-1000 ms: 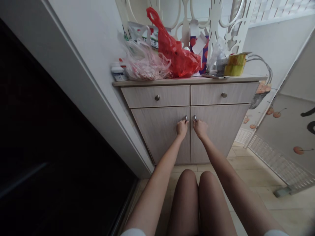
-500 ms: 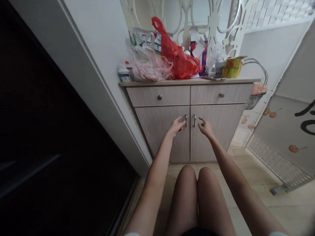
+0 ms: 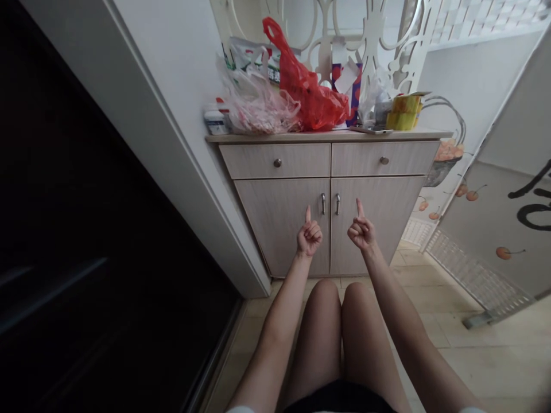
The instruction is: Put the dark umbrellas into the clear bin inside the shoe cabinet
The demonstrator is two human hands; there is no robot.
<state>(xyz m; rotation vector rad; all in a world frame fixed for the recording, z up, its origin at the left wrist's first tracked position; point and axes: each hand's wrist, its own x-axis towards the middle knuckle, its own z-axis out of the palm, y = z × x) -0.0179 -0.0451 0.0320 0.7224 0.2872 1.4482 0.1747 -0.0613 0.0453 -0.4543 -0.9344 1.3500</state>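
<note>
My left hand (image 3: 310, 236) is held palm up in front of the left cabinet door (image 3: 279, 223), its index finger stretched forward and the other fingers curled in. Beside it my right hand (image 3: 361, 232) makes the same shape before the right cabinet door (image 3: 383, 212). Nothing shows in either hand. Between the two index fingers, a little apart from them, are the left metal handle (image 3: 323, 204) and the right metal handle (image 3: 338, 204). Both doors are closed, as are the left drawer (image 3: 249, 162) and right drawer (image 3: 408, 159) above them.
On the cabinet top (image 3: 258, 138) stand a white bottle (image 3: 216, 122), a clear plastic bag (image 3: 262, 112), a red bag (image 3: 314, 100), a purple box (image 3: 355, 89), yellow tape rolls (image 3: 402, 115) and a flat phone-like device (image 3: 372, 130). A dark doorway lies left, a cherry-patterned panel (image 3: 486, 223) right.
Both hands have drawn back from the handles and turned palm up, with index fingers pointing forward. The view has tilted slightly down. Doors and drawers stay closed.
</note>
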